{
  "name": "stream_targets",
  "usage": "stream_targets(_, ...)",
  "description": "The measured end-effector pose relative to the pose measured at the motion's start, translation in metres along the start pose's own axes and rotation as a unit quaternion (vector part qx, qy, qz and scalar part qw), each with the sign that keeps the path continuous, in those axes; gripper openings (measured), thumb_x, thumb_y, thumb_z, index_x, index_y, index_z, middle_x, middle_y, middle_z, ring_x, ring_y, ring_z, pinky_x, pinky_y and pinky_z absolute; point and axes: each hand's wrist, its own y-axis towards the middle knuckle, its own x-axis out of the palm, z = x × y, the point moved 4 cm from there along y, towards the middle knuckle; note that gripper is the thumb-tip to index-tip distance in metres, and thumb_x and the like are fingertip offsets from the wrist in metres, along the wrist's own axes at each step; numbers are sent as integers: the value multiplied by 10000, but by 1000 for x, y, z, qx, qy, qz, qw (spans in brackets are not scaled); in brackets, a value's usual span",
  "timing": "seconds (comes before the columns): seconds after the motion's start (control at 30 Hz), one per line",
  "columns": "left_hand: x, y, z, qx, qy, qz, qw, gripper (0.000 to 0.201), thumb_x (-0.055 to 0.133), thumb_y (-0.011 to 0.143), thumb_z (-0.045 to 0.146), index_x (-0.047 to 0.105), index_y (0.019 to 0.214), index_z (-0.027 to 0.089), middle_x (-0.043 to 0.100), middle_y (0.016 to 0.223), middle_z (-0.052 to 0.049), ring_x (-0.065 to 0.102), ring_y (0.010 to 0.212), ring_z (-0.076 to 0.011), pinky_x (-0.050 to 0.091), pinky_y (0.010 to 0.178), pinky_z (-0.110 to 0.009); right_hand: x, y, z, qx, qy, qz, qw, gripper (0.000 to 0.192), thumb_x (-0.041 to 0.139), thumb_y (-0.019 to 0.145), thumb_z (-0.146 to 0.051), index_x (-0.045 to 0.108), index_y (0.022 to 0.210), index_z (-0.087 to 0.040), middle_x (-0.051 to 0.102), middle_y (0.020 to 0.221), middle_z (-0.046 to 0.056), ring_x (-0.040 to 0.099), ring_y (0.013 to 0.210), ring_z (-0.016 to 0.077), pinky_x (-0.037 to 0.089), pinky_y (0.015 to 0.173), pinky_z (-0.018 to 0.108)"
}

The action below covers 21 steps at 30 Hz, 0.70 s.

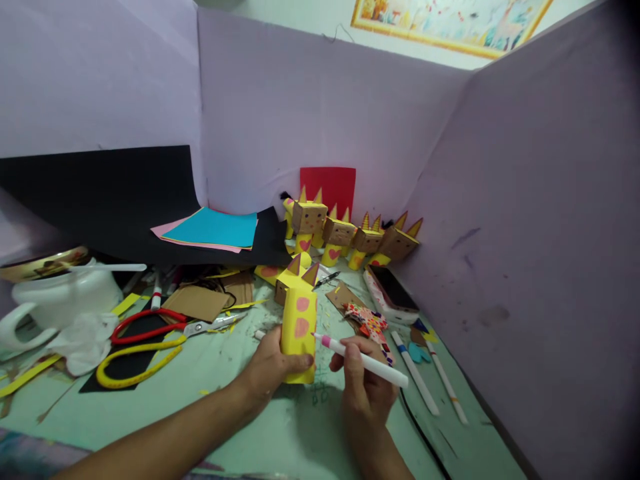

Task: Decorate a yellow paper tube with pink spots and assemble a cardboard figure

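My left hand (270, 363) is wrapped round a yellow paper tube (299, 347) that carries pinkish-orange spots. Behind the tube's top shows a brown cardboard animal head (283, 288) with two pointed ears; whether it is joined to the tube I cannot tell. In my right hand (367, 380) is a white felt-tip marker (370, 363) with a pink collar, pinched between thumb and fingers. Its tip points left and sits at the tube's right edge, near the lower spot; contact is unclear.
Several finished yellow paper animals (340, 233) stand at the back by a red sheet (345, 180). Red-and-yellow scissors (190, 328) and a white mug (65, 297) lie left. On the right are a phone (395, 287) and two markers (415, 373). Purple panels (325, 107) enclose the table.
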Motion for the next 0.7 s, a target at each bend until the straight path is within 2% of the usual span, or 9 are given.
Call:
stream_targets(0.1,-2,3,-4,-5,-10,-7,1000,546,796,464,247,591,955,128,676,727,-29,599,624,-167,468,570,-267,1,-2,-1,33,2,9,999,214,523,896,-351,597,788,-182,555,563,-36,541,482,115,428,480,235)
stream_targets(0.27,-2,4,-5,4,-10,-20,1000,530,797,476,242,596,952,128,677,727,-26,588,623,-154,460,567,-251,3,-1,-4,28,-11,3,1000,221,511,902,-354,593,788,-184,549,561,-37,540,482,112,422,480,231)
stream_targets(0.57,-2,6,-8,1,-11,-15,1000,584,795,452,247,581,981,119,684,716,-32,598,621,-165,461,566,-257,3,2,2,-43,-30,-31,998,137,491,916,-245,587,834,-190,587,605,-28,556,495,104,441,473,207)
stream_targets(0.7,-2,6,-8,2,-10,-13,1000,561,795,449,240,584,957,128,683,722,-28,595,622,-162,457,559,-252,3,2,5,-48,-42,-36,997,117,499,911,-229,591,848,-197,599,621,-25,566,510,106,443,482,207)
